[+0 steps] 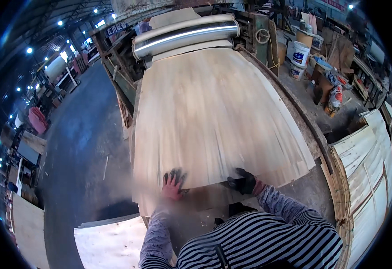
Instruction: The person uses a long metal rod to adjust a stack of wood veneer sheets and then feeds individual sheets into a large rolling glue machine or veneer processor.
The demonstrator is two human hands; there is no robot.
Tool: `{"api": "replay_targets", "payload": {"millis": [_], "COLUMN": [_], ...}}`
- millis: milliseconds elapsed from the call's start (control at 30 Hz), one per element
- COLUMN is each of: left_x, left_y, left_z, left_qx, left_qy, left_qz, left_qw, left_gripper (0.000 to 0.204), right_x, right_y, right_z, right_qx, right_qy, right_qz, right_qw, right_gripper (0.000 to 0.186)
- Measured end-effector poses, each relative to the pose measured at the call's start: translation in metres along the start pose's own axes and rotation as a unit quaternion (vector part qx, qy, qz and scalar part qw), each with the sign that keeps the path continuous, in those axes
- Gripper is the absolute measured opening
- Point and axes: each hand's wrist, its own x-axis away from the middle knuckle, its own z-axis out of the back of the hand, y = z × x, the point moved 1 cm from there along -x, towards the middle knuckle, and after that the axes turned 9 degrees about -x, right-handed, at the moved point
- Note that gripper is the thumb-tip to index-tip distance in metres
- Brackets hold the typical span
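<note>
A broad, pale wood veneer sheet lies lengthwise in front of me, with long splits and gaps along its grain. My left hand, in a red and black glove, rests flat with fingers spread on the sheet's near left part. At the near edge, right of the middle, my right hand in a dark glove is closed on the sheet's border; its fingertips are partly hidden. Beyond the sheet's far end stands a machine with a shiny metal roller.
Stacked veneer sheets stand at the right, and a pale board lies at the lower left. A metal rail runs along the right side. White buckets stand at the far right. Grey floor stretches to the left.
</note>
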Motion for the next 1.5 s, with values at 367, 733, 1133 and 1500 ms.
{"api": "replay_targets", "payload": {"millis": [367,733,1133,1500], "left_x": [-0.104,-0.020,0.069,0.006], "left_y": [-0.018,0.021,0.077,0.033], "left_z": [0.046,0.039,0.012,-0.020], "left_qx": [0.050,0.214,0.102,0.156], "left_qy": [0.148,0.133,0.016,-0.110], "left_qz": [0.057,0.069,0.113,0.161], "left_qw": [0.986,0.965,0.988,0.968], "left_gripper": [0.063,0.057,0.067,0.064], "right_x": [-0.081,-0.180,-0.147,0.036], "right_y": [-0.145,-0.254,-0.197,-0.007], "right_z": [-0.021,-0.101,-0.093,0.050], "right_qx": [0.180,0.152,0.133,0.183], "right_qy": [-0.098,-0.069,-0.291,-0.066], "right_qz": [0.095,0.098,0.115,-0.088], "right_qw": [0.974,0.981,0.941,0.977], "right_gripper": [0.035,0.031,0.031,0.037]}}
